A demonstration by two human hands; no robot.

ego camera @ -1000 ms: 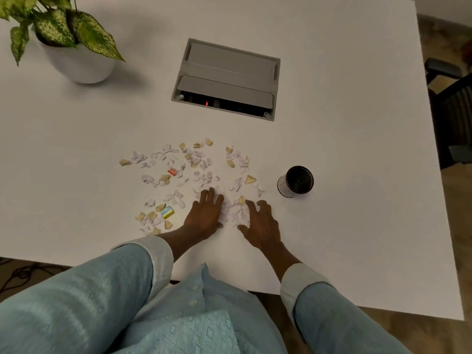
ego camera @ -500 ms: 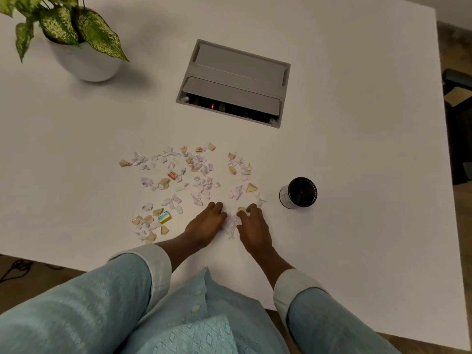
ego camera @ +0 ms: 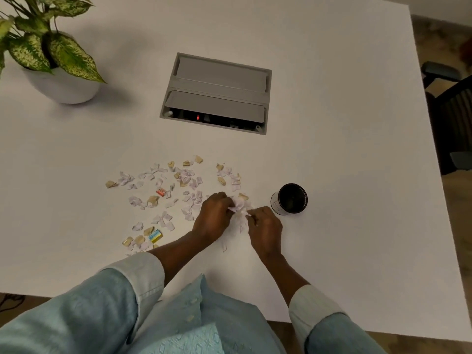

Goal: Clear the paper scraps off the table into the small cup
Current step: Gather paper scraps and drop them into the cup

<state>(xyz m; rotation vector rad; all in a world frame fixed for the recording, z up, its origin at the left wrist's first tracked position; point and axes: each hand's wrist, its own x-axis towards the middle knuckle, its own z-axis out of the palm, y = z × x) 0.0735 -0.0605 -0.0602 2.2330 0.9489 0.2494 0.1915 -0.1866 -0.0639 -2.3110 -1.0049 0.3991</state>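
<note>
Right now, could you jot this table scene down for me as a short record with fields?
setting: white table, seen from above
left hand: pinching a bunch of white scraps
right hand: gripping the same bunch from the other side
cup: small, dark inside, upright, just right of the hands
loose scraps: many, white and tan, spread left of the hands
coloured bits: orange piece, yellow-blue piece
also there: potted plant, grey cable hatch

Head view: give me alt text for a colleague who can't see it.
Both hands, left hand and right hand, gather a bunch of white paper scraps between them on a white table, beside a small dark cup. Many scattered scraps remain to the left.
</note>
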